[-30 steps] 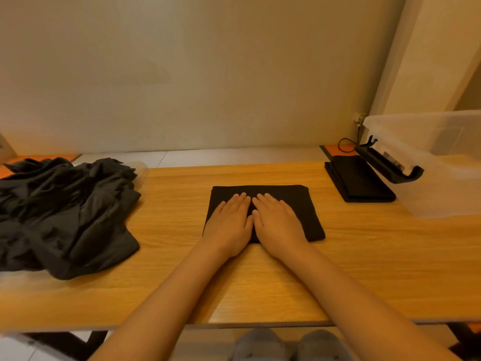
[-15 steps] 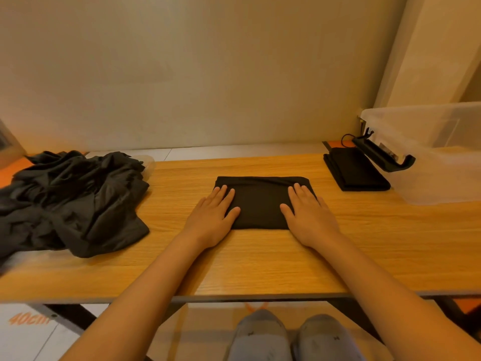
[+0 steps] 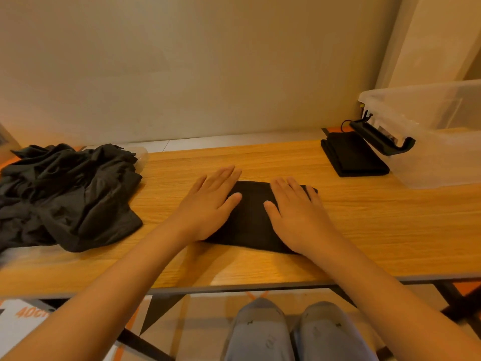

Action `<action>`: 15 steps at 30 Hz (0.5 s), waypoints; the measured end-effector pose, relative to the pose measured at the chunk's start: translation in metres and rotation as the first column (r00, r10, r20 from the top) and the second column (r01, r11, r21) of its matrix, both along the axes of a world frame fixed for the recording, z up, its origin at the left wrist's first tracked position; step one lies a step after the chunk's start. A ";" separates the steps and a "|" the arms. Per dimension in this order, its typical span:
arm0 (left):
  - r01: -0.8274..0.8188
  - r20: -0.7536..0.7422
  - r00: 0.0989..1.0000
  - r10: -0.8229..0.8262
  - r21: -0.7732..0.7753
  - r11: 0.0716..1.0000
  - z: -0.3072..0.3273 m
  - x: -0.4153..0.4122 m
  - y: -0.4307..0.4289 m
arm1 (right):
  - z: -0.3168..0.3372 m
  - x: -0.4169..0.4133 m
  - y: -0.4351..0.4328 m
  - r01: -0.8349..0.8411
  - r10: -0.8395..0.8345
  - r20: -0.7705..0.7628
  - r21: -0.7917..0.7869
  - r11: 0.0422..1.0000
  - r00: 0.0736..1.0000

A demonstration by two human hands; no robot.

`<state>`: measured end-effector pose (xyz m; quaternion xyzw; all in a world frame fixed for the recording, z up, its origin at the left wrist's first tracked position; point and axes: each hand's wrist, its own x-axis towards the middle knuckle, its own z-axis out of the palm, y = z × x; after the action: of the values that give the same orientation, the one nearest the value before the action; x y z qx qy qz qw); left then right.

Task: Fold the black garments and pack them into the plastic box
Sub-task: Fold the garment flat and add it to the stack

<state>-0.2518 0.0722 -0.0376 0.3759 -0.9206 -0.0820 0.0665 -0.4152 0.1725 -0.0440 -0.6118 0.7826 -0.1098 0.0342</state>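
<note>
- The left hand (image 3: 208, 207) and right hand (image 3: 296, 217) lie flat with fingers straight, pressing the two ends of a folded black cloth rectangle (image 3: 250, 217) mid-way along the light wooden table (image 3: 390, 230); neither grips it.
- A crumpled heap of black garments (image 3: 65, 194) lies at the table's left.
- Farther right, a second folded black garment (image 3: 354, 157) sits just beside the clear plastic box (image 3: 442, 142).

Plastic box (image 3: 442, 162) past right edge

Our left hand (image 3: 205, 204) and right hand (image 3: 296, 214) are bare, and so are both forearms (image 3: 117, 277). On our feet we wear pale grey socks (image 3: 257, 332) with small dark marks.
</note>
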 end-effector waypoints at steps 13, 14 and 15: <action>-0.089 0.026 0.996 0.087 0.090 0.992 -0.034 -0.007 -0.045 | -0.024 -0.049 -0.039 -0.009 0.014 -0.036 0.148 0.989 0.999; -0.103 0.040 0.994 0.099 0.112 0.988 -0.033 -0.003 -0.049 | -0.024 -0.051 -0.038 -0.001 0.005 -0.031 0.155 0.988 1.000; -0.115 0.048 0.993 0.109 0.130 0.985 -0.030 0.001 -0.052 | -0.024 -0.050 -0.038 0.005 -0.001 -0.027 0.163 0.987 1.000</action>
<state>-0.2505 0.0200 -0.0679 0.4321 -0.8917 -0.1317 0.0273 -0.4654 0.1344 -0.0678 -0.6071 0.7904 -0.0371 0.0737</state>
